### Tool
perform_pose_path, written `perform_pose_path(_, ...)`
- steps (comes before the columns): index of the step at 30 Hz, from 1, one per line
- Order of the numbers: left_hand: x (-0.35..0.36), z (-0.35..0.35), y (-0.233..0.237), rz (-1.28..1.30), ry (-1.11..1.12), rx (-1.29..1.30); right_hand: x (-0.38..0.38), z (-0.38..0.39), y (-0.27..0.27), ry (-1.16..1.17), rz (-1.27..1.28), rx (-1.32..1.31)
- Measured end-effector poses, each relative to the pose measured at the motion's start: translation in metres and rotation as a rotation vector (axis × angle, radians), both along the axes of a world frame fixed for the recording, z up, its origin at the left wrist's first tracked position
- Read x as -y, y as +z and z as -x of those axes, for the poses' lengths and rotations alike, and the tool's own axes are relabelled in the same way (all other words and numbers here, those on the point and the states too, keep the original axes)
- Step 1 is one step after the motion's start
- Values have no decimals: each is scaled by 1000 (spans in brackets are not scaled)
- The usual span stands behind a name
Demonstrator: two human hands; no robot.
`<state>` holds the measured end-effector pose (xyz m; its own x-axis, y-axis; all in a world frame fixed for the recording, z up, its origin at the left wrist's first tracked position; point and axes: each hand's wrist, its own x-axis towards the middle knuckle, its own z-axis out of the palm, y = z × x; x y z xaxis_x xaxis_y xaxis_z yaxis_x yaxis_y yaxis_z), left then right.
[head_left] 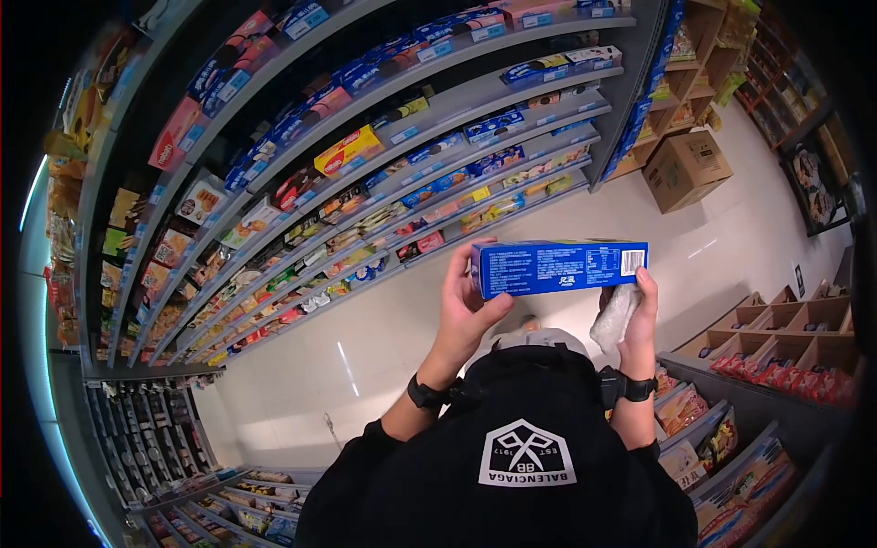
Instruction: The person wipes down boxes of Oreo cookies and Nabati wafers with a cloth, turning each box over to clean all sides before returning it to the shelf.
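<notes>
A long blue biscuit box [562, 268] is held up in front of my chest, its printed side with small white text and a barcode turned toward me. My left hand [464, 310] grips its left end, the thumb on the lower edge and the fingers behind. At the right end, my right hand [642, 315] holds the box near the barcode. A crumpled white cloth [615, 320] hangs below the box, tucked in that same right hand. The far sides of the box and some fingertips are hidden.
Long grey shelves [393, 151] packed with snack boxes curve across the left and top. A cardboard carton [687, 171] sits on the shiny floor [365, 365] at upper right. Divided wooden bins [776, 342] and more snack racks stand close on my right.
</notes>
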<state>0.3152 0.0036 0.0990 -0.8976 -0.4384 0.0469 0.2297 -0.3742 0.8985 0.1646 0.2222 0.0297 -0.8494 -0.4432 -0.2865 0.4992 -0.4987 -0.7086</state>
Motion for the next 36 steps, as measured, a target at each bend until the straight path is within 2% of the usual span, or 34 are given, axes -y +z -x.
perform_pose_path(7, -11, 24, 12, 85, -68, 59, -16, 33, 12, 19, 35, 45)
perform_pose_path(16, -13, 55, 9, 56, -70, 75, -28, 58, 8, -27, -33, -4)
perform_pose_path(18, -11, 61, 8, 51, -95, 86, -24, 62, 13, -44, -121, -61)
perform_pose_path(23, -3, 78, 6, 91, -146, 75, -28, 77, 10, -50, -95, -56)
perform_pose_path(28, 5, 98, 1, 16, -134, 58, -18, 95, 16, -63, -70, -81)
perform_pose_path(33, 16, 114, 4, -4, -133, 16, -6, 122, 21, -57, -101, -143)
perform_pose_path(36, 23, 123, 3, -5, -103, -7, -2, 140, 15, 35, -136, -309)
